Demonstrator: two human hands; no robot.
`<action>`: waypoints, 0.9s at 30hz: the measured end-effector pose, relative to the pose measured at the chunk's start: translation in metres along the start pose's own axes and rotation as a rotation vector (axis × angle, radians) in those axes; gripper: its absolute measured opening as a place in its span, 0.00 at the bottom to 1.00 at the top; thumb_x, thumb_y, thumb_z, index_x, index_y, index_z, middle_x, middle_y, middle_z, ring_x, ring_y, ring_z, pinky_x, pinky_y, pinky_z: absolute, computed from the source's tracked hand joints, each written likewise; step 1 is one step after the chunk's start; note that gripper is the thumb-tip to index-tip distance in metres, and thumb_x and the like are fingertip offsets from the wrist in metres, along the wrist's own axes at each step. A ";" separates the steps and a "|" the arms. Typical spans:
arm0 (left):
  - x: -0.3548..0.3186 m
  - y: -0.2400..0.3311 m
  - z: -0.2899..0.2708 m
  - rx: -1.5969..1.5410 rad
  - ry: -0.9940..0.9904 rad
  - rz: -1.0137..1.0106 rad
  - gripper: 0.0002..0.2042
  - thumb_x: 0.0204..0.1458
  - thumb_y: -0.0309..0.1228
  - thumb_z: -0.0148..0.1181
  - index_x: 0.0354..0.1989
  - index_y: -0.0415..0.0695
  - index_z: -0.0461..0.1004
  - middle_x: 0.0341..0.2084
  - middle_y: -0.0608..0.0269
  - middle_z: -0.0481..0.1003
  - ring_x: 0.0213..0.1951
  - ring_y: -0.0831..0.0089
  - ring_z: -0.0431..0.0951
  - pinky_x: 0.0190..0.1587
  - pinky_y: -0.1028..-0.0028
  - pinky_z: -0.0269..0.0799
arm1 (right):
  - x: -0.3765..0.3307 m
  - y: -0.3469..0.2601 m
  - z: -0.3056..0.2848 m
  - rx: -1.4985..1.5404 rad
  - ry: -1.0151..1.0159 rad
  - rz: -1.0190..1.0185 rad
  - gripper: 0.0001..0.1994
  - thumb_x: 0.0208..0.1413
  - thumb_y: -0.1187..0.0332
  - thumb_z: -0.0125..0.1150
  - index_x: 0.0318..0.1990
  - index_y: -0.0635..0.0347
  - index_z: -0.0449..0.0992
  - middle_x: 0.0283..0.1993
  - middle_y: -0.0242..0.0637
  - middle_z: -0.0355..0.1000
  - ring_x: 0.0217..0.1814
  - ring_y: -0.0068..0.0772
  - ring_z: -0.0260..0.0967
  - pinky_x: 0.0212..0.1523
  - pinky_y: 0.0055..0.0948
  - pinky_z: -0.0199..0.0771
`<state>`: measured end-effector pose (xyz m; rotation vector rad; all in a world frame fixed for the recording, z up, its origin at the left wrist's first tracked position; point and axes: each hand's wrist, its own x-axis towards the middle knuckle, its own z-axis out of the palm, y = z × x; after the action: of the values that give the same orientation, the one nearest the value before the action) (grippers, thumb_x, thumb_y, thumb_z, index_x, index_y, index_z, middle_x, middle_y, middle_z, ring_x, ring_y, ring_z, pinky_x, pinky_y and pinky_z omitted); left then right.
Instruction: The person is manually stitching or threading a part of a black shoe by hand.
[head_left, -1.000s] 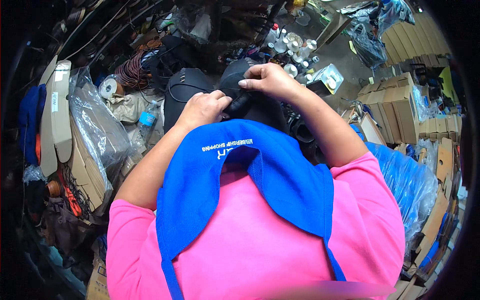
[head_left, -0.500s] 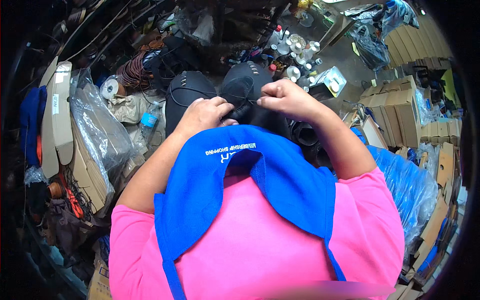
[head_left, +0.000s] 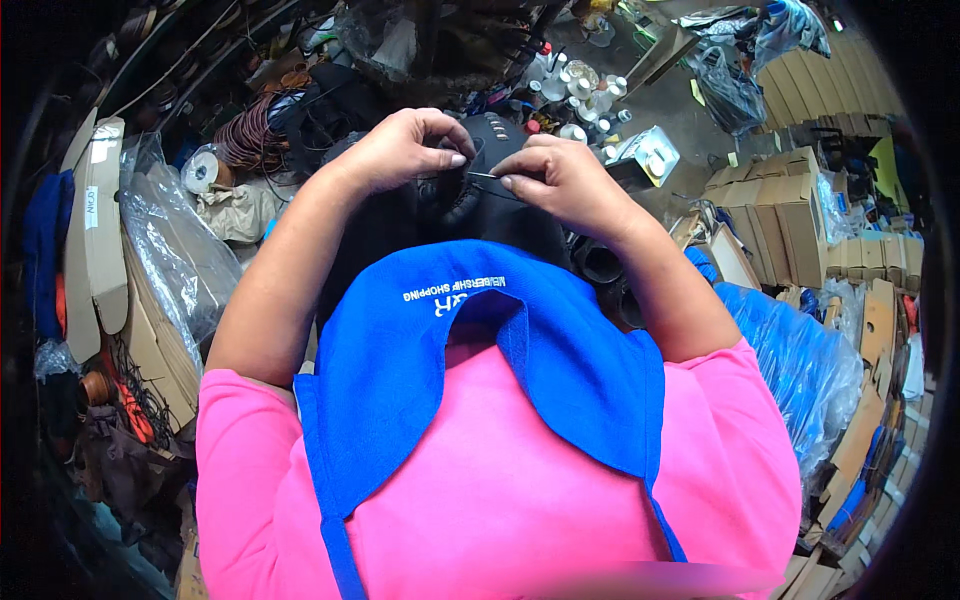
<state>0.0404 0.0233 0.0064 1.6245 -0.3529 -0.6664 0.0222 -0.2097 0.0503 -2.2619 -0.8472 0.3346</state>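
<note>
A thin, straight, shiny metal needle [head_left: 482, 175] is clamped in the fingers of the inward-bent right hand [head_left: 562, 182], near a black, curvy, ridged piece [head_left: 457, 207] at the lap, while the left hand [head_left: 402, 152] arches beside it, fingers curled, hard to tell if closed.

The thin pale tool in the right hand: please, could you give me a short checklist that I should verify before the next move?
1. Thin pale tool in the right hand's grip: ok, pinched at one end.
2. Tool clear of the left hand's fingers: cannot tell; its free end points toward them, very near.
3. Left hand holding something: cannot tell; thumb and fingers curl close together.
4. Dark piece on the lap in full sight: not ok, partly hidden.
5. Blue apron away from the tool: ok, it lies nearer the body.
</note>
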 end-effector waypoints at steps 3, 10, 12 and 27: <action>0.000 0.001 -0.003 0.097 -0.024 0.062 0.10 0.47 0.25 0.60 0.39 0.40 0.77 0.31 0.66 0.73 0.38 0.77 0.71 0.43 0.78 0.66 | 0.003 -0.001 -0.001 -0.029 -0.006 0.013 0.08 0.48 0.74 0.58 0.36 0.65 0.78 0.31 0.40 0.72 0.32 0.30 0.72 0.35 0.26 0.71; -0.002 -0.006 -0.008 0.136 -0.073 0.083 0.14 0.45 0.27 0.60 0.42 0.44 0.78 0.29 0.66 0.72 0.37 0.74 0.71 0.45 0.75 0.66 | 0.007 -0.014 -0.005 -0.153 -0.037 0.079 0.08 0.46 0.74 0.58 0.35 0.64 0.78 0.32 0.44 0.73 0.33 0.36 0.72 0.36 0.28 0.72; -0.001 -0.006 -0.008 0.120 -0.083 0.082 0.14 0.45 0.27 0.60 0.42 0.43 0.78 0.29 0.66 0.72 0.37 0.74 0.71 0.45 0.75 0.66 | 0.007 -0.015 -0.002 -0.156 -0.039 0.104 0.08 0.46 0.73 0.58 0.35 0.63 0.78 0.32 0.44 0.73 0.33 0.38 0.72 0.36 0.29 0.72; 0.019 -0.004 -0.007 0.345 -0.105 0.198 0.13 0.41 0.26 0.65 0.39 0.44 0.79 0.35 0.60 0.76 0.41 0.71 0.73 0.49 0.73 0.67 | 0.020 0.048 -0.001 0.273 -0.214 0.071 0.08 0.49 0.73 0.61 0.38 0.60 0.79 0.34 0.32 0.72 0.39 0.24 0.67 0.44 0.24 0.66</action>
<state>0.0588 0.0181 -0.0017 1.8530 -0.7280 -0.5611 0.0606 -0.2236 0.0177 -2.0281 -0.7768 0.6923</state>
